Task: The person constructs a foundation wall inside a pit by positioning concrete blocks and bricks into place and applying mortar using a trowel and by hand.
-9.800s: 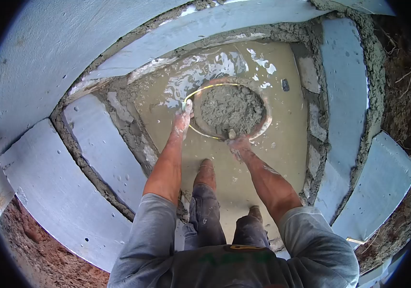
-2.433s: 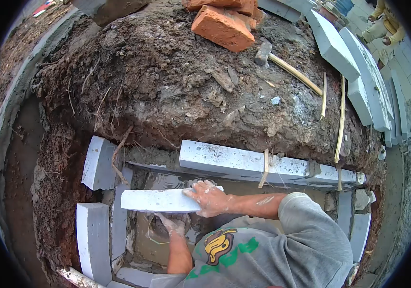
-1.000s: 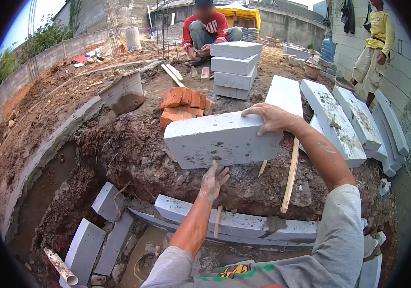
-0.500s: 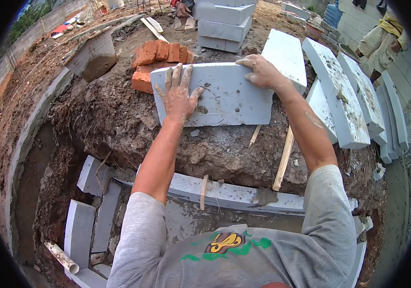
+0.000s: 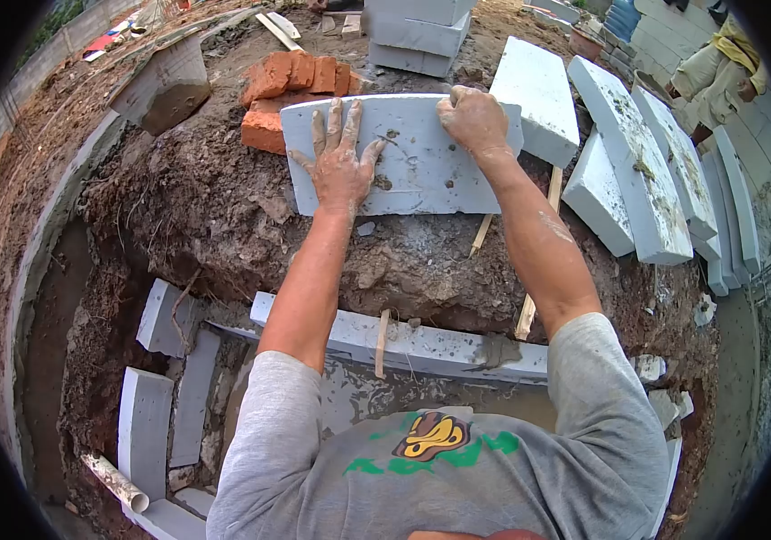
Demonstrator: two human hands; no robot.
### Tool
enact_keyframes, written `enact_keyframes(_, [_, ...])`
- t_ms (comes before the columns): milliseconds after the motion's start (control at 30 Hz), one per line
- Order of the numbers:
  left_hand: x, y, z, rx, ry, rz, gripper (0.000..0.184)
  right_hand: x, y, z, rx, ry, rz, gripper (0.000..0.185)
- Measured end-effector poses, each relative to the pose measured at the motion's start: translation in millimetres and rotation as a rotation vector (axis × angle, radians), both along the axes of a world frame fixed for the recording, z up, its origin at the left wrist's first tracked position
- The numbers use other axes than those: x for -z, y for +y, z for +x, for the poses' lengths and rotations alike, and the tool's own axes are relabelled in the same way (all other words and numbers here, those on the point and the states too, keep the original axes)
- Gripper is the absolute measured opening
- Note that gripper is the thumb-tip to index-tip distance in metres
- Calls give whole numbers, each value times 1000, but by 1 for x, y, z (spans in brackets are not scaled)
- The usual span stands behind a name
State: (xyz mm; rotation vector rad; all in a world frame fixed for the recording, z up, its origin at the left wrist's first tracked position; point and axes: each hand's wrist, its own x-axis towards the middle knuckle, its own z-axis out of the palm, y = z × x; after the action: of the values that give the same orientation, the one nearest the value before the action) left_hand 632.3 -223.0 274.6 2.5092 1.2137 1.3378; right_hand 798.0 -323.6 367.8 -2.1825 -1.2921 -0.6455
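Since half a second ago, the right hand (image 5: 475, 121) has curled and shifted inward at the upper edge of the pale concrete block (image 5: 417, 180), grip unclear; the left hand (image 5: 344, 175), apart, spreads flat on its face. Straight ahead on the soil bank (image 5: 223, 202), the block's long axis runs left to right, both hands touching.

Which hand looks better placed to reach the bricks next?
Likely the left hand: it lies spread on the left part of the block, close to the bricks; the right hand, at the block's top edge, is farther off.
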Motion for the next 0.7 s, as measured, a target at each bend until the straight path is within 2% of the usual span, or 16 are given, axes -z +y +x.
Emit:
enact_keyframes(67, [1,0,1,3,-2,5,66,16,-9,-8,18,-34,-44,20])
enact_keyframes(133, [5,1,-1,9,-7,12,67,68,-40,-24,-37,-120,-103,16])
enact_keyframes(167, [6,0,-3,25,20,9,67,96,-60,-32,-45,-123,-213,13])
enact_keyframes(233, [6,0,-11,38,66,8,68,141,-99,-45,-91,-24,-270,18])
enact_keyframes(333, [25,6,-31,133,-126,63,70,137,-125,-37,-5,128,-86,20])
enact_keyframes(400, [45,4,-43,-38,-300,-7,68,120,-123,-12,62,281,147,25])
enact_keyframes(433, [56,4,-49,-123,-389,-42,67,118,-119,2,102,238,237,32])
enact_keyframes(500, [81,11,-59,-98,-484,-273,64,123,-105,34,175,146,416,46])
enact_keyframes(600, [69,10,-70,48,-522,-524,60,130,-86,62,35,400,438,69])
enact_keyframes(633, [63,9,-73,116,-515,-594,59,126,-84,62,-48,587,425,73])
enact_keyframes(700, [64,17,-77,109,-503,-567,60,114,-89,59,-217,957,386,80])
